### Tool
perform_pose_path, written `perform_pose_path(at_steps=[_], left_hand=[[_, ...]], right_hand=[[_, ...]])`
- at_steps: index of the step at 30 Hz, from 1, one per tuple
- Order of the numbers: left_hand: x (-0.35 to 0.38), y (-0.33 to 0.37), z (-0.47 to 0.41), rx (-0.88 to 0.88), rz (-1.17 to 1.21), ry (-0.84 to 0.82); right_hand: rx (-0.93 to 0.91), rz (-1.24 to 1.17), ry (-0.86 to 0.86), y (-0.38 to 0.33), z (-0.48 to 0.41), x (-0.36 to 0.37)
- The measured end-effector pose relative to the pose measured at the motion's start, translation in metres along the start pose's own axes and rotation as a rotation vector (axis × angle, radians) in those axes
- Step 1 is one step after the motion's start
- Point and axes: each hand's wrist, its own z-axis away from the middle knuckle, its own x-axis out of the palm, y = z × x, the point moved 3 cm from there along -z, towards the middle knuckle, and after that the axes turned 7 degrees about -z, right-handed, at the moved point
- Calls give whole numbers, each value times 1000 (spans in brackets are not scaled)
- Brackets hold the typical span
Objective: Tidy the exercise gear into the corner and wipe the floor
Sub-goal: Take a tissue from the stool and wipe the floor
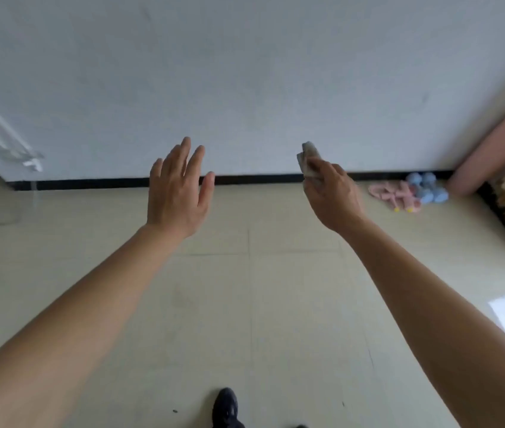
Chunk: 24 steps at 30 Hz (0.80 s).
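Gear stowed in corner, cloth in hand, floor not yet wiped.

My left hand (180, 193) is empty, fingers spread. My right hand (331, 193) is clamped on a folded cloth (309, 160), held above the floor (245, 304). Far right, pink gear (391, 196) and blue dumbbells (428, 189) sit against the baseboard. Next, I judge: crouch, press cloth flat, wipe in overlapping strokes, backing away from shoe (226, 406).

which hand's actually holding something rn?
The right hand: its fingers are closed around a small grey folded cloth that sticks up above them. The left hand is open, fingers spread, holding nothing.
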Motion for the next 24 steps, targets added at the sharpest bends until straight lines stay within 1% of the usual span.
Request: perform_pose_path(at_steps=[2, 3, 7, 11, 14, 16, 19, 24], left_hand=[[-43, -20, 31, -114, -22, 86], [-60, -31, 53, -171, -43, 116], [-121, -89, 148, -359, -163, 124], [-188, -169, 232, -576, -277, 149], [-243, -242, 302, -731, -379, 174], [-279, -289, 354, -825, -440, 191], [-330, -355, 429, -962, -518, 160], [-399, -450, 506, -1058, -632, 78]], right_hand=[[-71, -106, 6, -38, 7, 12], [-105, -167, -20, -57, 14, 25], [-273, -304, -222, -149, 52, 98], [-419, -407, -379, -263, 106, 173], [-544, -448, -499, -357, 153, 234], [-622, -451, -548, -422, 186, 276], [-711, -449, -611, -517, 234, 334], [-852, -410, -702, -647, 304, 403]])
